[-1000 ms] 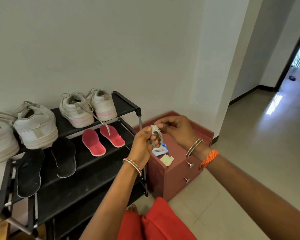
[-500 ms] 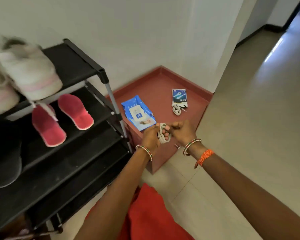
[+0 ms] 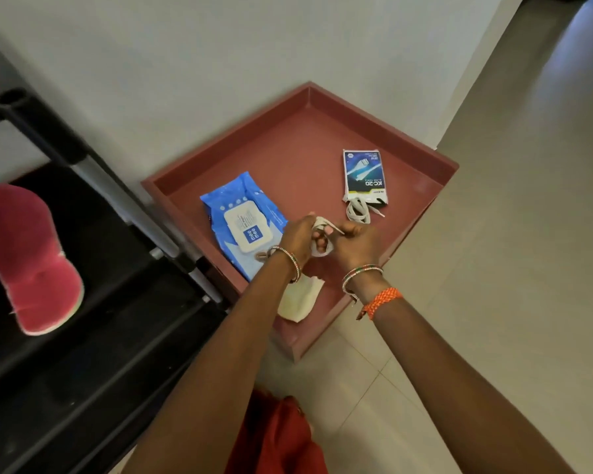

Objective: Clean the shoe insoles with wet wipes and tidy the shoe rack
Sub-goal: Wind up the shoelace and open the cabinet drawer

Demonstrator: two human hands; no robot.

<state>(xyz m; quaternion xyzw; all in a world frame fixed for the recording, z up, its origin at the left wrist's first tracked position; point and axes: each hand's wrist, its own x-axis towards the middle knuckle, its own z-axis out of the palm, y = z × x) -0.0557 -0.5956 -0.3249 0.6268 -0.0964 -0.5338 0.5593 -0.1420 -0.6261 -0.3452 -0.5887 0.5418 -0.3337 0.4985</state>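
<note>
My left hand [image 3: 297,234] and right hand [image 3: 356,244] meet over the red cabinet top [image 3: 298,155]. Between them they hold a coiled white shoelace [image 3: 322,250]: the coil sits around my left fingers and my right fingers pinch its end. Just left of my hands lies the blue wet wipes pack [image 3: 242,217], lid shut. A crumpled used wipe [image 3: 300,299] lies under my left wrist. One pink insole [image 3: 31,261] rests on the black shoe rack [image 3: 117,319] at the left.
A cable package [image 3: 365,176] lies at the cabinet's right side with a second white lace bundle [image 3: 356,213] below it. The cabinet stands in a wall corner. Tiled floor [image 3: 510,268] stretches to the right. Red cloth [image 3: 274,436] covers my lap below.
My view has swung down and right from the rack's shoes to the cabinet top. Both hands, still holding the lace coil, have lowered over the cabinet beside the wipes pack.
</note>
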